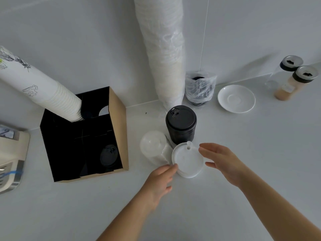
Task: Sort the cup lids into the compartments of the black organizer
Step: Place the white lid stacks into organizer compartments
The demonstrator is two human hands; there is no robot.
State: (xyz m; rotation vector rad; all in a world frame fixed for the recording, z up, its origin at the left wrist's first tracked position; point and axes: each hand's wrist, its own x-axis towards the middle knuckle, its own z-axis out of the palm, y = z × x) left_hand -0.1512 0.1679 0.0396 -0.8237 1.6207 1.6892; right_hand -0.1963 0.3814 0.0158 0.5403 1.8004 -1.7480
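Note:
A short stack of white flat lids point(188, 160) stands on the counter in front of me. My left hand point(159, 183) touches its left edge with the fingertips. Over its right side hovers my right hand point(224, 162), fingers spread and relaxed, holding nothing. Behind the white stack is a tall stack of black lids point(181, 125), and to its left a stack of clear dome lids point(154, 146). The black organizer point(111, 129) sits at the left; a few black lids point(109, 155) lie in its front right compartment, and a tall stack of paper cups point(43, 91) leans out of a back compartment.
A plastic-wrapped sleeve of cups point(163, 54) leans on the wall behind the lids, beside a bag of black lids point(199, 89). A white saucer point(236, 98) and two shaker bottles point(293, 79) stand at the right. A machine point(10, 157) occupies the left edge.

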